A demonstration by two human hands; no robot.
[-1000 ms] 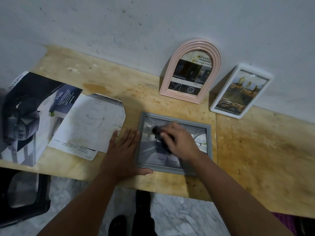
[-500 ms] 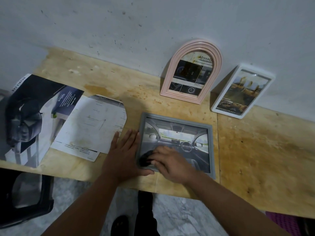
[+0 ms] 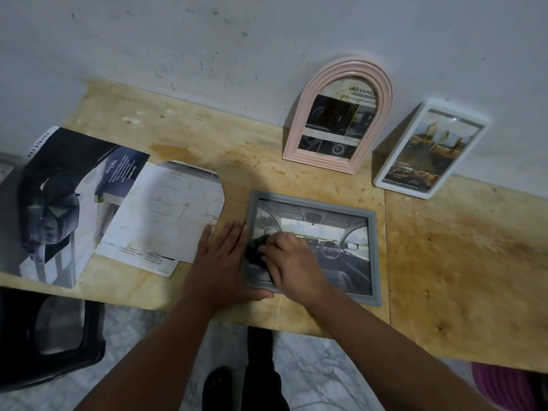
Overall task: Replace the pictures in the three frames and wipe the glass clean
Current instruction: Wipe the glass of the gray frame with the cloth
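Right hand (image 3: 292, 259) rubs cloth (image 3: 257, 250) (dark); grey frame (image 3: 373, 256).

One camera sits on my head, looking forward and steeply down over the desk (image 3: 444, 262) toward the far wall (image 3: 267, 40). It is close, so my forearms enter from the near edge, with the floor (image 3: 311, 366) visible below the desk's near side.
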